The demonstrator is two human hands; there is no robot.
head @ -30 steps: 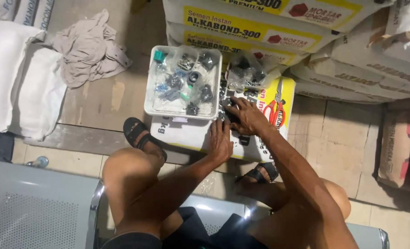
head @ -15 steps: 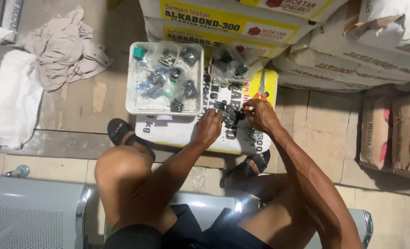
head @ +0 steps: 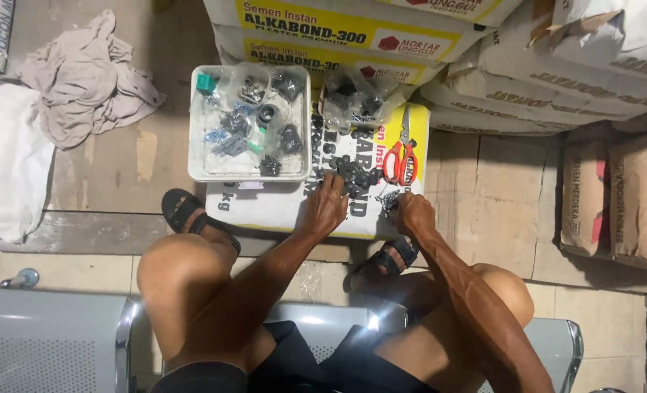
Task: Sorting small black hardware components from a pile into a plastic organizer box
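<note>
I sit on a metal bench, looking down over a flat cement sack (head: 280, 207) used as a work surface. My left hand (head: 326, 209) rests on the sack, fingers touching a small heap of dark screws (head: 354, 176). My right hand (head: 409, 211) is beside it, fingers pinched on a few small screws at the sack's near right corner. Red-handled scissors (head: 402, 154) lie just beyond the right hand. A white plastic tray (head: 250, 122) full of small bagged hardware sits at the sack's far left. A clear bag of dark fasteners (head: 352, 98) lies next to the tray.
Stacked cement sacks (head: 440, 44) fill the far side and right. A crumpled beige cloth (head: 83, 76) and white sacks (head: 7, 156) lie at the left. My sandalled feet (head: 192, 215) flank the work sack. The grey metal bench (head: 47, 342) is under me.
The view has shifted and come closer. Both hands have drawn back from the far fastener pile toward the sack's near edge; the right hand is now right of the screw heap.
</note>
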